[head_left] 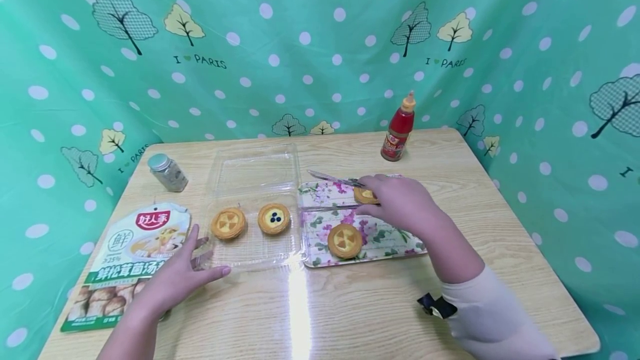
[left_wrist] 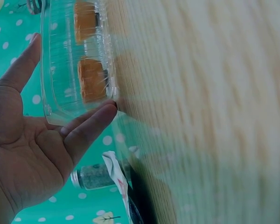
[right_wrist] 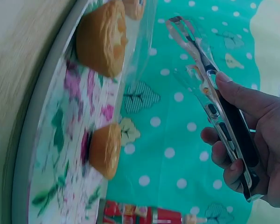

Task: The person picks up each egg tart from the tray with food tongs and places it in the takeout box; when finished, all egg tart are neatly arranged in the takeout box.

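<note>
My right hand [head_left: 400,201] grips metal tongs [right_wrist: 231,121] with black handle parts, held above a floral tray [head_left: 320,257]. Close under that hand in the head view is a tart [head_left: 366,196], partly hidden by the fingers. A second tart [head_left: 345,241] lies nearer the tray's front edge. Left of the tray stands a clear plastic box [head_left: 260,251], its lid [head_left: 257,168] folded back. Inside are a tart with a crossed top [head_left: 228,223] and one with dark berries [head_left: 273,218]. My left hand [left_wrist: 37,144] has its fingers extended and touches the box's near left corner.
A red sauce bottle [head_left: 397,129] stands at the back right of the wooden table [head_left: 240,315]. On the left are a glass jar [head_left: 170,174] with a teal lid and a mushroom seasoning packet [head_left: 120,265]. A green dotted curtain [head_left: 300,71] surrounds the table's back and sides.
</note>
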`<state>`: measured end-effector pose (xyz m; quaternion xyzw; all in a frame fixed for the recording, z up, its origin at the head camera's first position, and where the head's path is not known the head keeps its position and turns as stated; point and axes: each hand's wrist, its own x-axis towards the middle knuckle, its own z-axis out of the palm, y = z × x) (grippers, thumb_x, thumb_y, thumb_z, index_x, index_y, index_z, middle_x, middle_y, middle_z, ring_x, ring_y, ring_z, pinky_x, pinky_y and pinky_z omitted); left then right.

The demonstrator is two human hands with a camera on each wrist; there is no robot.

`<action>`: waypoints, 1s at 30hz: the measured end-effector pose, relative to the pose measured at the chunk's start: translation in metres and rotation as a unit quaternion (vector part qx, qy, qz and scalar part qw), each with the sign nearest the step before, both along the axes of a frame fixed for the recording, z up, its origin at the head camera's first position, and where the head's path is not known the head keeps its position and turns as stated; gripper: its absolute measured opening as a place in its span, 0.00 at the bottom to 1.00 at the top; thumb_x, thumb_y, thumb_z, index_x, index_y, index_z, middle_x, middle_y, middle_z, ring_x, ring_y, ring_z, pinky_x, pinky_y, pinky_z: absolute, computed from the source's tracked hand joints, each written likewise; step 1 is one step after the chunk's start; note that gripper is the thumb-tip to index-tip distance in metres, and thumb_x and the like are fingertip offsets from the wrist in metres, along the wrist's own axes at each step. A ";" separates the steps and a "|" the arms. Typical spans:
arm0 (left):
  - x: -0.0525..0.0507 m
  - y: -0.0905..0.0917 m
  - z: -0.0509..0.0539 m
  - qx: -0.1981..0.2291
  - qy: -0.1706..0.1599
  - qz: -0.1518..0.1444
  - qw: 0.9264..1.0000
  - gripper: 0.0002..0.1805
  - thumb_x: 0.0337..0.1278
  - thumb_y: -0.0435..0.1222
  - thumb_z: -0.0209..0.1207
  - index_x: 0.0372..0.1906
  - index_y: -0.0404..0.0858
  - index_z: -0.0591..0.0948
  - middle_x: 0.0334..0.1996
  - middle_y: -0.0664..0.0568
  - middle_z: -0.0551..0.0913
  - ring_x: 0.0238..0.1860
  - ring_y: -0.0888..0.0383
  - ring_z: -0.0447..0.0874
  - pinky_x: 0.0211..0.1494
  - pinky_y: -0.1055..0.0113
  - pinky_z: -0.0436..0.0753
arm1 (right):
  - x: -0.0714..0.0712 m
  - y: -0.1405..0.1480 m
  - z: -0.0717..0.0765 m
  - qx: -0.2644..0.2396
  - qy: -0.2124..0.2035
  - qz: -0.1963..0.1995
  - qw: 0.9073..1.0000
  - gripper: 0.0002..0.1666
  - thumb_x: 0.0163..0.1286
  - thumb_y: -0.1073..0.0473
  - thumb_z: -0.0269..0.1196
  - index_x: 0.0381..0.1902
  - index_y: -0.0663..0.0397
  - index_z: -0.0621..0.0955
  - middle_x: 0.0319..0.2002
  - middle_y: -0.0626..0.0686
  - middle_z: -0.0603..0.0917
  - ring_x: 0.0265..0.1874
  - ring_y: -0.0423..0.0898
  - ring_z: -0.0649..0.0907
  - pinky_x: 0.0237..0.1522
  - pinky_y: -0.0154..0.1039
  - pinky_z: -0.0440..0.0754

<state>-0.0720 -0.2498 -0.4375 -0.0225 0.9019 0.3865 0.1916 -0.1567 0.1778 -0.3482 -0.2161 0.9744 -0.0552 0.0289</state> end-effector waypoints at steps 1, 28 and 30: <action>0.000 0.000 0.000 0.001 0.000 0.000 1.000 0.71 0.50 0.60 0.67 0.76 0.41 0.24 0.76 0.31 0.48 0.69 0.35 0.64 0.70 0.39 0.65 | 0.000 0.004 0.000 -0.003 -0.001 -0.006 1.000 0.39 0.61 0.32 0.65 0.64 0.46 0.77 0.55 0.53 0.84 0.49 0.50 0.85 0.47 0.52 0.85; 0.000 0.001 0.001 0.011 -0.008 0.004 1.000 0.71 0.49 0.59 0.67 0.75 0.43 0.23 0.76 0.32 0.47 0.70 0.35 0.63 0.70 0.40 0.64 | 0.002 0.080 -0.026 -0.015 -0.069 -0.130 0.989 0.46 0.65 0.31 0.60 0.69 0.58 0.70 0.62 0.65 0.78 0.58 0.65 0.79 0.56 0.65 0.77; -0.001 0.001 0.002 0.012 -0.009 0.004 1.000 0.71 0.49 0.59 0.67 0.75 0.43 0.23 0.77 0.32 0.47 0.70 0.35 0.63 0.70 0.40 0.65 | 0.003 0.084 -0.028 -0.015 -0.070 -0.132 0.989 0.47 0.65 0.31 0.60 0.69 0.59 0.70 0.58 0.64 0.80 0.54 0.63 0.81 0.53 0.65 0.78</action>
